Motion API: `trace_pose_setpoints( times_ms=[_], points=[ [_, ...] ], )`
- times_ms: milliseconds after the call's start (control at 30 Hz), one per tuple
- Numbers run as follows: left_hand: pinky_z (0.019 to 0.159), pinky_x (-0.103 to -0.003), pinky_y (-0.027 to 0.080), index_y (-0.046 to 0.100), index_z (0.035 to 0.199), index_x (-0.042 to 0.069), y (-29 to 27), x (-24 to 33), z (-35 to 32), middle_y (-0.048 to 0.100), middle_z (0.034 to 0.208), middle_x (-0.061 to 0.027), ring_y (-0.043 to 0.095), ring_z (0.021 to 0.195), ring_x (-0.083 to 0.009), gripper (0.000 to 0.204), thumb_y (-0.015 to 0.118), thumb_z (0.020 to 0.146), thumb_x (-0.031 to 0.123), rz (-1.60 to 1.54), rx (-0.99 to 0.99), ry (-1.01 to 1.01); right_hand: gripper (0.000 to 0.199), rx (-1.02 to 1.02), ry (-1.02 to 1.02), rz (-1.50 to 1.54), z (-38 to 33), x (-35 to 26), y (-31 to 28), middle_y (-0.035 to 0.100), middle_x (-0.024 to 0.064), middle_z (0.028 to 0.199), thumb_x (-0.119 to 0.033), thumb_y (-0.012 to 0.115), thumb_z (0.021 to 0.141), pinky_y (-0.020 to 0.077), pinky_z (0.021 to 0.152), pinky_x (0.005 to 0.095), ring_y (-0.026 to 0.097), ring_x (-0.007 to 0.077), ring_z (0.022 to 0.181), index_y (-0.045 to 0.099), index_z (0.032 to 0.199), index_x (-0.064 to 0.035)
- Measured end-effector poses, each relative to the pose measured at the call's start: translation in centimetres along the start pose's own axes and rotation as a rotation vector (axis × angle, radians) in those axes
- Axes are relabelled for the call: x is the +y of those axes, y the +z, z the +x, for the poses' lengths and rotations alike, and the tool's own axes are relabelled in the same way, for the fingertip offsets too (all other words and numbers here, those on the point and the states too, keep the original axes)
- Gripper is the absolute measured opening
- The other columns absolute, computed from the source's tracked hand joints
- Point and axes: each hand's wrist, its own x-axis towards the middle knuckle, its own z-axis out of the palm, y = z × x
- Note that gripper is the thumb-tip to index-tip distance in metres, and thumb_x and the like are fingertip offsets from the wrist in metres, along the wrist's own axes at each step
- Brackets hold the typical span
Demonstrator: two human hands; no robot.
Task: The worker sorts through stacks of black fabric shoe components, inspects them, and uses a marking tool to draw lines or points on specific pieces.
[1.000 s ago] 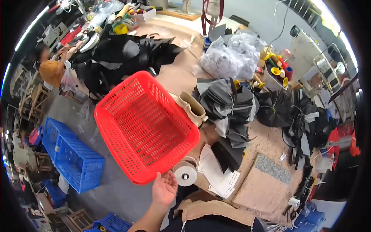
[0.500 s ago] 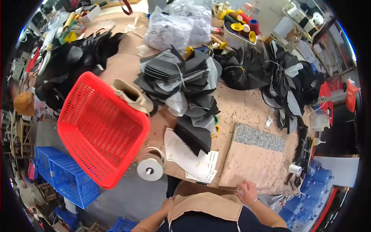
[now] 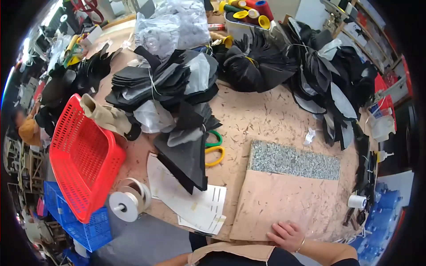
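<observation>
My right hand (image 3: 286, 236) rests on the near edge of a tan-covered board (image 3: 277, 199) with its fingers stretched out flat, holding nothing. A speckled grey strip (image 3: 295, 161) runs along the board's far end. Of my left arm (image 3: 174, 260) only a part shows at the lower edge; its fingers are hidden by the tan cloth (image 3: 230, 252) at my waist. White paper patterns (image 3: 188, 193) lie left of the board, partly under a bundle of dark sheets (image 3: 184, 157). Green and yellow scissor-like handles (image 3: 214, 156) stick out beside that bundle.
A red basket (image 3: 84, 153) tilts at the left, with a beige boot (image 3: 106, 117) beside it. A white spool (image 3: 128, 200) stands at the table's near edge. Tied black bundles (image 3: 257, 64) line the back. A white thread cone (image 3: 356, 201) lies right of the board.
The view has shifted, so the table things sit further left and closer. My right hand has come from the board's edge onto its surface. My left hand has dropped out of sight.
</observation>
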Motion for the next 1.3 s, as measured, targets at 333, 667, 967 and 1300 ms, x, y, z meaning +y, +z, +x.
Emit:
trace_pose_setpoints(
  times_ms=[333,667,967,1300],
  points=[
    [0.086,-0.042,0.05,0.061,0.113,0.005,6.3,2.6,-0.3,0.066,0.105,-0.0104,0.063,0.097,-0.0247,0.04,0.055,0.09,0.038,-0.341,0.041,-0.01,0.05,0.158,0.013,0.054,-0.8,-1.4,1.4,0.053,0.0078,0.129,-0.041,0.063,0.079,0.0396,0.093,0.0391,0.05,0.0241,0.116,0.057,0.121,-0.0143],
    [0.082,-0.036,0.051,0.063,0.107,0.004,3.9,4.6,11.9,0.065,0.106,-0.0078,0.063,0.091,-0.0237,0.03,0.062,0.088,0.026,-0.559,0.251,0.444,0.031,0.511,-0.288,0.385,-10.8,-6.8,15.0,0.064,0.0047,0.101,-0.022,0.073,0.072,0.0437,0.089,0.0406,0.056,0.0225,0.105,0.065,0.101,-0.0137],
    [0.08,-0.041,0.051,0.054,0.118,0.004,3.5,6.0,-3.8,0.06,0.109,-0.012,0.06,0.094,-0.0265,0.03,0.055,0.089,0.013,-0.477,0.932,0.996,0.045,0.508,0.412,0.541,-20.9,-5.2,18.4,0.053,0.0123,0.124,-0.037,0.071,0.075,0.042,0.088,0.0468,0.051,0.0321,0.113,0.062,0.113,-0.0158],
    [0.079,-0.041,0.05,0.046,0.132,0.013,-2.6,-3.5,13.4,0.061,0.112,-0.0178,0.061,0.097,-0.0315,0.06,0.057,0.084,0.049,0.741,0.894,0.224,0.013,0.414,0.274,0.979,-21.7,-2.4,2.2,0.068,0.0084,0.081,-0.013,0.067,0.083,0.0521,0.067,0.0269,0.066,0.023,0.072,0.068,0.094,-0.0061]
  ],
)
